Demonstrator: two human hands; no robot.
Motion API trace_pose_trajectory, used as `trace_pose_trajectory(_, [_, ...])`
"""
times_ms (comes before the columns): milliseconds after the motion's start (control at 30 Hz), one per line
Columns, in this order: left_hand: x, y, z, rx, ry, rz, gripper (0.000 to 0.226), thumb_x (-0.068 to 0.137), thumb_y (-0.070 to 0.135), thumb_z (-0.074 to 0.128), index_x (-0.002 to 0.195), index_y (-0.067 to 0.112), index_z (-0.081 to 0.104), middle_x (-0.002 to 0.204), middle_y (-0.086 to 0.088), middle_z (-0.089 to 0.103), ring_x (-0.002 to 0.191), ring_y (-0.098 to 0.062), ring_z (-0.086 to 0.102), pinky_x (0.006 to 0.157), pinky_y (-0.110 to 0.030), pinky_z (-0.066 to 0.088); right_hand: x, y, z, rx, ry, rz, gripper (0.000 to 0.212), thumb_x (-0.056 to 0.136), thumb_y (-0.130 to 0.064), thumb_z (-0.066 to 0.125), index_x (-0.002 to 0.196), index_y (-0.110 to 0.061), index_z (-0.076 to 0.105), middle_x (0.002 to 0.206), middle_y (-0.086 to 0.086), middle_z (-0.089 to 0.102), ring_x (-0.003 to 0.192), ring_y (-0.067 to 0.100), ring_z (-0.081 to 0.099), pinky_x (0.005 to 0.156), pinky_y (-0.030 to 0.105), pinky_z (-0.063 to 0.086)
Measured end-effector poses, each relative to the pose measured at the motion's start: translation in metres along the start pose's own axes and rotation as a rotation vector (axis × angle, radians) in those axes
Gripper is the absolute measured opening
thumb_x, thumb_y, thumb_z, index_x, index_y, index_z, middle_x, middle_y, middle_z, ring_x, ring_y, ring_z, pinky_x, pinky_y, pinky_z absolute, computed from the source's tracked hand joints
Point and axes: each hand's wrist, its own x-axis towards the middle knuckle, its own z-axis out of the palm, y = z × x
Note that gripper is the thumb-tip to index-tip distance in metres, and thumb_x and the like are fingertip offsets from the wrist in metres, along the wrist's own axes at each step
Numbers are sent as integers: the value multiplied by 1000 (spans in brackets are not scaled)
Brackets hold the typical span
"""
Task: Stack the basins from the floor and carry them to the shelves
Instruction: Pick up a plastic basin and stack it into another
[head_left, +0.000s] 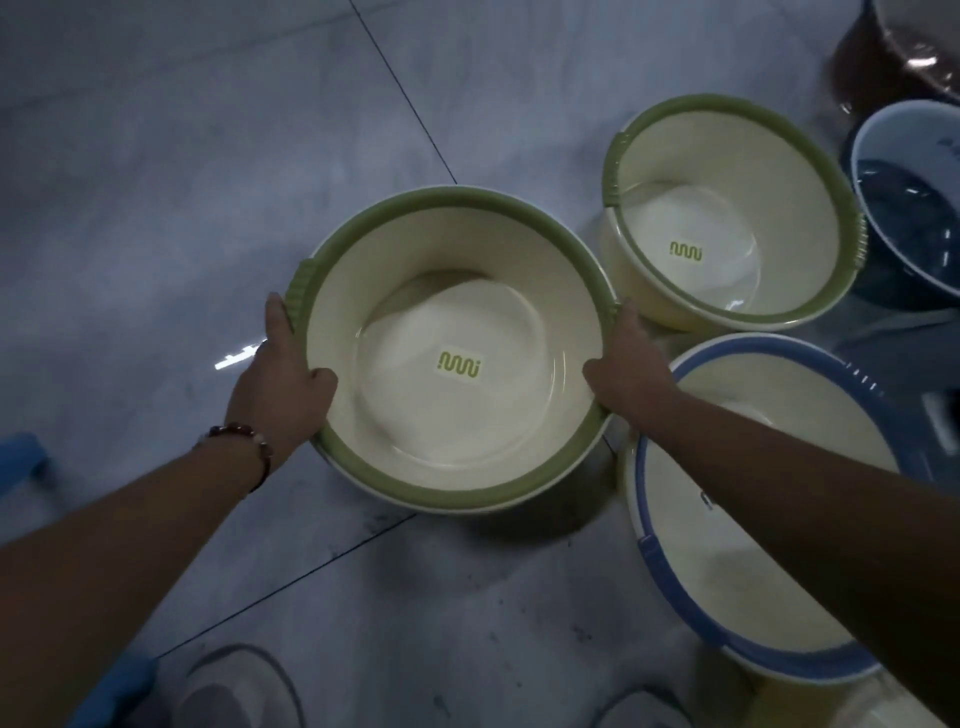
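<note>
- The big green-rim basin (457, 358) looks like smooth plastic. Its cream inside is shiny, and the green rim is duller with little ridges on the handle.
- The small green-rim basin (727, 218), behind and to the right of the big one, is the same shiny cream plastic.
- The blue-rim basin (753, 519), right of the big one, is plastic too, but its inside looks less shiny.
- The dark blue basin (914, 208), far right of the big one, is glossy.
- The floor (182, 156) has smooth, slightly shiny grey tiles with dark scuffs.
- The bracelet (249, 441) has round shiny beads.
</note>
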Motion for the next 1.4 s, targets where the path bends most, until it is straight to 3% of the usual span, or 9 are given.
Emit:
trace_pose_trajectory(300, [19,1,-5,168,19,109,92,90,20,59,155,22,-5,108,-21,58,77,-33,56,69,-40,47,6,12,-2,-87,30,-96,74,88,-16,64,149,-11,23,130,14,54,115,28,57,91,37,48])
trace_pose_trajectory(433, [21,10,-7,444,-15,117,100,87,26,65,156,10,-5,149,-28,29,117,-47,47,94,-55,43,0,16,-18,-186,11,-205,75,90,-36,63,149,-12,25,142,11,47,128,29,49,104,44,44])
trace_pose_trajectory(600, [-9,65,3,964,-24,610,89,86,51,60,157,20,17,162,-21,13,144,-46,21,111,-61,20,-32,43,-55,-590,-40,-424,74,93,-60,28,152,-15,23,156,11,30,141,32,32,114,50,28])
trace_pose_trajectory(767, [-79,175,18,887,-153,908,78,94,60,39,157,30,3,163,-10,14,146,-34,24,115,-47,25,-98,75,-105,-702,-41,-376,69,98,-55,32,154,-16,20,159,12,22,146,34,21,117,49,19])
trace_pose_trajectory(933, [-162,253,45,854,-209,1085,68,92,52,49,151,29,24,155,-8,31,136,-29,37,108,-46,38,-171,117,-135,-618,-22,-287,68,99,-53,34,155,-20,15,161,9,19,147,33,17,119,50,12])
trace_pose_trajectory(1067, [-206,259,96,1020,-265,1069,65,93,51,47,151,28,26,148,-11,37,130,-31,44,107,-48,38,-213,172,-129,-570,-41,-125,71,99,-56,33,156,-23,7,163,7,8,149,33,8,119,50,6])
trace_pose_trajectory(1167, [-225,237,132,1011,-326,834,58,95,46,45,147,25,29,142,-12,41,122,-32,49,99,-43,44,-227,200,-126,-499,-59,-40,72,98,-56,34,156,-25,4,164,8,4,149,35,5,119,51,5])
trace_pose_trajectory(1300, [-238,206,167,713,-403,448,40,98,43,41,133,23,39,119,-11,50,96,-25,56,80,-37,50,-232,219,-119,-490,-63,-30,73,98,-56,37,156,-25,4,164,9,4,149,36,6,119,51,5])
trace_pose_trajectory(1400, [-240,195,191,331,-623,213,49,98,36,52,142,16,40,131,-13,55,110,-27,56,93,-37,47,-231,225,-115,-456,-82,-18,74,97,-56,39,155,-26,5,164,9,4,149,36,7,119,52,7])
